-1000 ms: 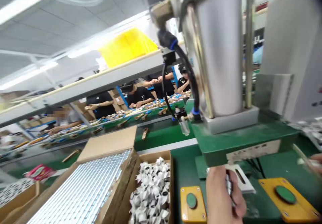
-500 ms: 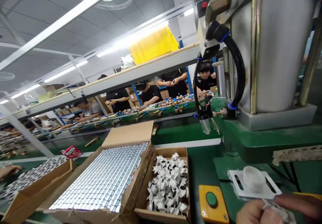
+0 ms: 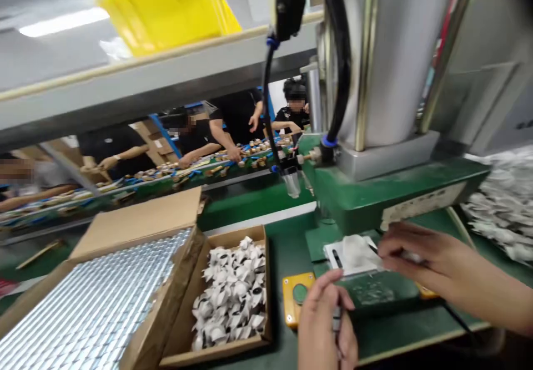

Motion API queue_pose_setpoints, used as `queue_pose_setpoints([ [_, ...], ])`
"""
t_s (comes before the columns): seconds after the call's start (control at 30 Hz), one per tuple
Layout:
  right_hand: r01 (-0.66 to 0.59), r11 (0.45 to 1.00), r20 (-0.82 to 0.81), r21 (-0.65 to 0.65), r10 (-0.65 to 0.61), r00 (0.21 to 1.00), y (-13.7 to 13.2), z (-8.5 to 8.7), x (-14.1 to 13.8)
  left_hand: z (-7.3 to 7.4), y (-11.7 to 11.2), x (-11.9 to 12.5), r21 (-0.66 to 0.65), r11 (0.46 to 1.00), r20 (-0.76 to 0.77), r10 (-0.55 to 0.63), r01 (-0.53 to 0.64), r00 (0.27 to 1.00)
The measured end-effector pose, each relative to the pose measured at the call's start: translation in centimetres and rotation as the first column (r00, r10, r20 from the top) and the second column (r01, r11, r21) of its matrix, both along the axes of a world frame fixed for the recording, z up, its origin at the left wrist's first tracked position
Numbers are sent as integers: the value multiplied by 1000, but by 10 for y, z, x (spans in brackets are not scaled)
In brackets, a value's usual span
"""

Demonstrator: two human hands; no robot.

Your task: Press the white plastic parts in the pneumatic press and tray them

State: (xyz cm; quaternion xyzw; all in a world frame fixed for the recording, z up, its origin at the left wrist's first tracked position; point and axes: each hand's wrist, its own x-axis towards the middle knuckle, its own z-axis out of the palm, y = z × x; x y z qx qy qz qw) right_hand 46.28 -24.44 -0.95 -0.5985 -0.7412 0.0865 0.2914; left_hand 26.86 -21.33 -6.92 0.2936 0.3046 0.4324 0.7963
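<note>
My left hand [image 3: 327, 325] is in front of the press, its fingers curled around a small silver pin [image 3: 336, 321]. To the right, my right hand [image 3: 420, 256] has its fingertips pressed together at the edge of a white plate with slots [image 3: 356, 271]. A small pale piece shows under its fingers, too blurred to name. On the plate sits a rounded white plastic part [image 3: 356, 251]. The plate lies beneath the green head of the press [image 3: 400, 184].
A yellow box with a green button [image 3: 287, 303] stands left of the plate. Beside it are a carton of white bladed parts [image 3: 235, 292] and a carton of silver rods [image 3: 104, 298]. A white heap [image 3: 499, 209] lies at right. Co-workers sit across the bench.
The view has swung right and down. My hands, close together at the lower right before, are now apart: the right at the plate's edge, the left nearer the button box.
</note>
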Motion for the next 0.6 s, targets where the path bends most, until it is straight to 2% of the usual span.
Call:
queue_pose_setpoints([
  [0.13, -70, 992, 262, 102, 41, 964, 21, -3, 5, 8, 11, -15, -164, 986, 154, -10, 36, 988],
  [0.2, -75, 995, 385, 62, 45, 922, 29, -7, 5, 5, 12, -19, -229, 969, 244, -31, 89, 969],
  [0.27, -64, 998, 454, -8, 61, 889, 34, -9, 5, 0, 13, -22, -235, 968, 268, -21, 86, 963],
  [0.33, -96, 995, 486, -29, 98, 868, 37, -7, 4, -4, 13, -23, -227, 974, 227, 30, 23, 973],
  [0.47, -180, 983, 513, 30, 139, 847, 40, -4, 2, -4, 11, -21, -172, 974, 43, 155, -146, 987],
  [0.6, -197, 977, 506, 79, 131, 853, 40, -13, 2, -1, 9, -22, -34, 979, -112, 195, -200, 974],
])
